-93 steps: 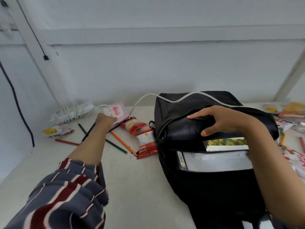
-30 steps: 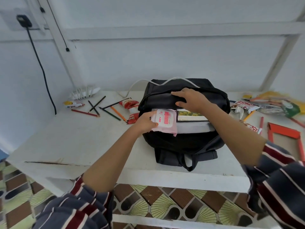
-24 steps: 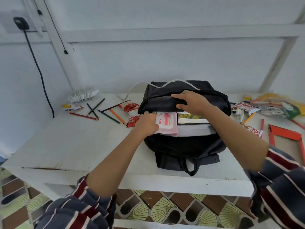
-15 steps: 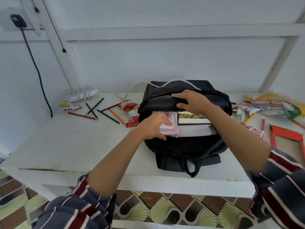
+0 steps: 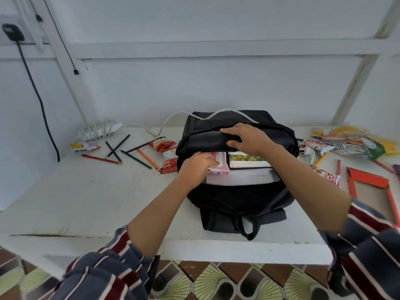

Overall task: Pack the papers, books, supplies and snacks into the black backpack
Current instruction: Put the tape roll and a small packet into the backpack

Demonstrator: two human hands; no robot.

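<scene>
Holding pink packet [image 5: 219, 168] at black backpack [image 5: 238, 201] mouth, left grip [image 5: 198, 167] round it, right grip [image 5: 246, 138] grasping flap [image 5: 203, 140].

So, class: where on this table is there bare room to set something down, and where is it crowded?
Widest bare patch: the table front-left, between the pencils, backpack and front edge. Crowded: back-left round the pencils and snacks; right side with wrappers and orange frame.
</scene>
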